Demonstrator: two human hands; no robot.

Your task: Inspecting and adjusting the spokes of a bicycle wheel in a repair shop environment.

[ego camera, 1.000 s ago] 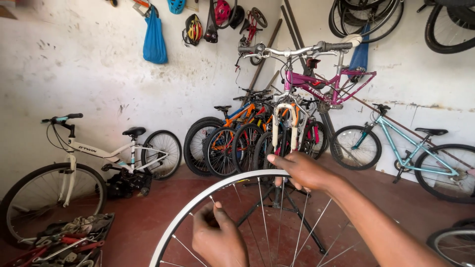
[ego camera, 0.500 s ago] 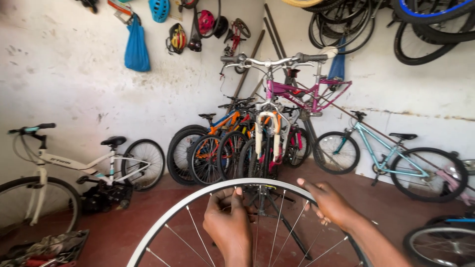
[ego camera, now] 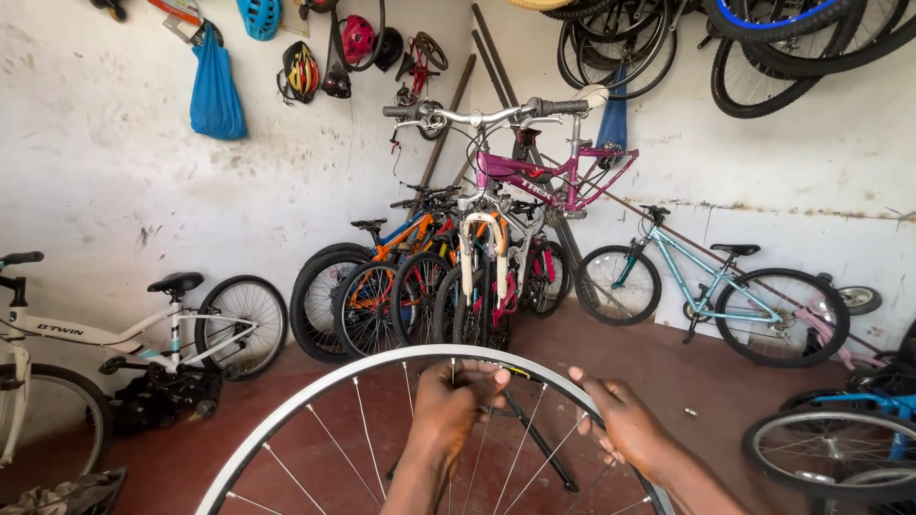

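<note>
Red floor [ego camera: 744, 381], stained white wall [ego camera: 105, 200], bicycles [ego camera: 448, 286]

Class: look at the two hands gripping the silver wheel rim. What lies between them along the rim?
In the head view, only bare rim with thin spokes below it separates the left hand from the right hand.

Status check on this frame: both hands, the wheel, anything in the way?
Left hand gripping spokes just under the rim top. Right hand on the rim's right side. Bare silver wheel upright, no tyre. Dark stand behind the spokes; parked bikes beyond, apart.
</note>
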